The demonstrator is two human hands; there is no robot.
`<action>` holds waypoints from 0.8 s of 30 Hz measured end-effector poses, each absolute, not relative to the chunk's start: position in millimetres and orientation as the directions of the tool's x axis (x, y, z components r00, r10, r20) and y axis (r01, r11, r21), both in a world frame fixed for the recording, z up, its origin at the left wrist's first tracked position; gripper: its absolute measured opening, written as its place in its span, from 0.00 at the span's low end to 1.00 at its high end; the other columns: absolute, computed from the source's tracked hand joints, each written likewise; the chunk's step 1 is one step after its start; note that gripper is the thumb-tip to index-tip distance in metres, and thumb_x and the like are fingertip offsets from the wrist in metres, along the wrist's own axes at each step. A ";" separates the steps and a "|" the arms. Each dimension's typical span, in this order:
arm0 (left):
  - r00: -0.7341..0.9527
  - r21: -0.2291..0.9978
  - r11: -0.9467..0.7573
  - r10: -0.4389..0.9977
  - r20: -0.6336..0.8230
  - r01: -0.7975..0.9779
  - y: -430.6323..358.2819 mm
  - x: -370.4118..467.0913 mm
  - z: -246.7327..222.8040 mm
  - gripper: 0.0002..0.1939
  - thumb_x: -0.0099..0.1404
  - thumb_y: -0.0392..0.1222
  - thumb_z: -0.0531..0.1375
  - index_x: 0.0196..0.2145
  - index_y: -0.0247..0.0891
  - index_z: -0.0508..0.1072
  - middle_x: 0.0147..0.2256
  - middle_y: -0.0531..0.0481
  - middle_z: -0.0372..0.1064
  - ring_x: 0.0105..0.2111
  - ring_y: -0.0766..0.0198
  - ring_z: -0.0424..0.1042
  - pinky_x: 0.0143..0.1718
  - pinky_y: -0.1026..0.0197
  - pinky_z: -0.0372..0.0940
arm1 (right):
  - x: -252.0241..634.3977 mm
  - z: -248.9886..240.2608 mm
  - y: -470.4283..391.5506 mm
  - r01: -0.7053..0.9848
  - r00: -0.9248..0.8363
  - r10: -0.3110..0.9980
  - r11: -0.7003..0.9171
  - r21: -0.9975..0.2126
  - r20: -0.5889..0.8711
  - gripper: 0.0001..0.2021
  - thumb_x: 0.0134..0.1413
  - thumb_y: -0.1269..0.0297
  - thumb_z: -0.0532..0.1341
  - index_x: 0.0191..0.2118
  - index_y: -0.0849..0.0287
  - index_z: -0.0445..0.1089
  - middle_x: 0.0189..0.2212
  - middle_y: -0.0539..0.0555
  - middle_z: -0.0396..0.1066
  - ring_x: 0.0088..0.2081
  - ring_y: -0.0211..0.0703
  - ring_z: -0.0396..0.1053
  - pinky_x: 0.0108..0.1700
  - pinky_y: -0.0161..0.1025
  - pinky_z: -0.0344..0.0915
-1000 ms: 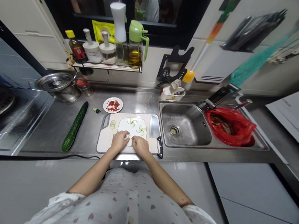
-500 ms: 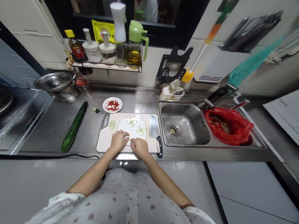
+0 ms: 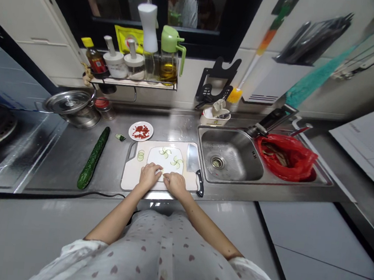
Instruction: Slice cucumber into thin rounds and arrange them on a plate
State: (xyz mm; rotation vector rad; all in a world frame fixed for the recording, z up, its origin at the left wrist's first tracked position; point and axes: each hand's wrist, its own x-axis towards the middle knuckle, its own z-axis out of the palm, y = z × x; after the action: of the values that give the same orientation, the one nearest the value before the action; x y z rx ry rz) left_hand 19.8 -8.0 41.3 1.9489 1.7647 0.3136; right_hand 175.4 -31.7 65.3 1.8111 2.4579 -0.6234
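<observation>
My left hand (image 3: 150,175) and my right hand (image 3: 174,183) meet at the near part of a white square plate (image 3: 166,157). Their fingertips are pinched around a small pale-green cucumber slice (image 3: 162,172), mostly hidden by the fingers. Two pinwheels of thin cucumber slices lie on the plate, one at the top (image 3: 165,152) and one at the right (image 3: 177,161). Beneath the plate is a cutting board (image 3: 132,175). A few cucumber slices (image 3: 140,155) overlap on its left side, and a cleaver (image 3: 192,158) with a black handle rests along its right edge.
A whole cucumber (image 3: 93,158) lies on the left counter. Behind the board are a cucumber end (image 3: 120,137) and a small dish (image 3: 140,138) with red bits. A sink (image 3: 232,156) and a red bag (image 3: 288,164) stand right; a lidded pot (image 3: 73,106) stands back left.
Both hands stay over the near part of the plate, with only a very slight shift of the fingers. Everything else is unchanged.
</observation>
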 end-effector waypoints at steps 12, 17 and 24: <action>0.131 0.481 -0.039 0.979 -0.159 0.876 -7.8 20.7 41.5 0.13 0.63 0.44 0.56 0.44 0.45 0.74 0.39 0.47 0.69 0.44 0.56 0.65 0.47 0.54 0.54 | 174.6 67.7 -32.9 0.930 -0.321 0.907 0.247 -0.271 -0.274 0.17 0.64 0.61 0.47 0.48 0.55 0.71 0.41 0.58 0.73 0.43 0.46 0.68 0.43 0.38 0.56; 0.125 0.485 -0.039 0.981 -0.146 0.874 -7.4 20.7 39.0 0.13 0.62 0.44 0.56 0.44 0.45 0.75 0.38 0.47 0.69 0.44 0.55 0.66 0.47 0.53 0.54 | 173.5 69.6 -32.2 0.932 -0.313 0.909 0.238 -0.274 -0.276 0.16 0.63 0.61 0.48 0.48 0.55 0.70 0.40 0.58 0.73 0.43 0.46 0.68 0.43 0.38 0.57; 0.105 0.523 -0.022 0.986 -0.130 0.852 -8.1 20.2 39.5 0.13 0.61 0.44 0.56 0.43 0.45 0.75 0.37 0.47 0.69 0.43 0.55 0.67 0.47 0.53 0.55 | 176.8 65.6 -29.6 0.907 -0.286 0.927 0.182 -0.379 -0.242 0.17 0.61 0.60 0.50 0.51 0.54 0.70 0.42 0.56 0.74 0.44 0.45 0.68 0.44 0.37 0.58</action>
State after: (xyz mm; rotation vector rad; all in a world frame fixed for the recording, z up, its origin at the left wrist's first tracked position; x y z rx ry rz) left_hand 20.2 -8.1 39.5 1.9147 1.7867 0.3721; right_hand 176.8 -29.6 65.6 1.9012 2.4473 -0.7322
